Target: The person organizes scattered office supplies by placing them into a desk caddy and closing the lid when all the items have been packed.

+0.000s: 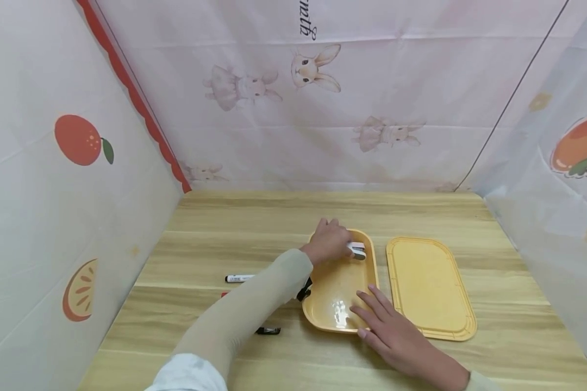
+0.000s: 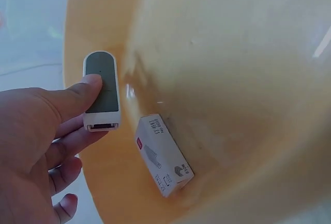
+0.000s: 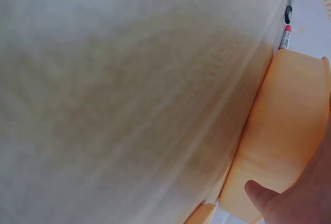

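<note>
My left hand (image 1: pixel 329 242) reaches into the far end of a yellow plastic box (image 1: pixel 332 288). Between thumb and fingers it pinches a small white stapler (image 2: pixel 103 92) with a grey-green top, close to the box's inner wall. A small white printed carton (image 2: pixel 161 154), marked with a staple picture, lies on the box floor beside the stapler. My right hand (image 1: pixel 396 336) rests at the near right rim with its fingers spread and fairly straight. In the right wrist view its thumb (image 3: pixel 261 195) lies against the box's outer wall.
The flat yellow lid (image 1: pixel 428 285) lies right of the box. To the left, partly behind my left sleeve, are a white marker (image 1: pixel 238 278), a bit of red (image 1: pixel 224 294) and a black-ended item (image 1: pixel 268 330). Another black object (image 1: pixel 304 290) is by the box's left rim.
</note>
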A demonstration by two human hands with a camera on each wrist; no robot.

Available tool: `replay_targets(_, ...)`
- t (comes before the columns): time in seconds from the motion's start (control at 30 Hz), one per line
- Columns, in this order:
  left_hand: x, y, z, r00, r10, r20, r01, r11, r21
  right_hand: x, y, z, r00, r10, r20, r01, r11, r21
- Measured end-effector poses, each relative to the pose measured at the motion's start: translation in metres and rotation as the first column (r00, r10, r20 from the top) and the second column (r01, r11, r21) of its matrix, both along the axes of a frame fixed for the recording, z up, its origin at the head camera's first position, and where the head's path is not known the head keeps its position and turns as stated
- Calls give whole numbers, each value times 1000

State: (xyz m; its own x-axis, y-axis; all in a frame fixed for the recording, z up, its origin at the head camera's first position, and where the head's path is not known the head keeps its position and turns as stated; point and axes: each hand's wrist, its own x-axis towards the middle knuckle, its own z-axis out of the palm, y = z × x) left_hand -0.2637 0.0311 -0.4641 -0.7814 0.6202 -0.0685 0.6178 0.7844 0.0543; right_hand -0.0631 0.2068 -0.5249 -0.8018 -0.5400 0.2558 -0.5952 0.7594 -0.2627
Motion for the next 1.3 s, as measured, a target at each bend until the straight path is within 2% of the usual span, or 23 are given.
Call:
replay_targets(0.1, 3, 2, -2, 1000, -15, -20, 14, 999, -48, 1, -1, 0, 1000, 0, -4, 0, 1000, 1)
replay_targets(0.4, 3, 13, -18, 997, -34, -76, 27, 994, -103, 1, -1, 1, 1000, 2, 6, -2, 1000, -4)
replay_targets(0.6, 3, 14, -18, 996, -33, -78, 22, 991, -132, 0, -1, 1, 1000, -4, 2, 4, 1000, 2)
replay_targets(0.87, 5, 14, -18, 992, -41, -119, 17, 979, -201, 0, 0, 1, 1000, -4, 7, 4, 1000, 6)
replay_targets(1.17, 5, 13, -17, 990, -27, -138, -3, 978, -209, 0, -1, 1, 1000, -5, 8, 5, 1000, 2)
replay_targets(1.3, 6, 13, -16, 992, -14, -124, -11, 980, -199, 0, -1, 0, 1000, -6, 6, 6, 1000, -1)
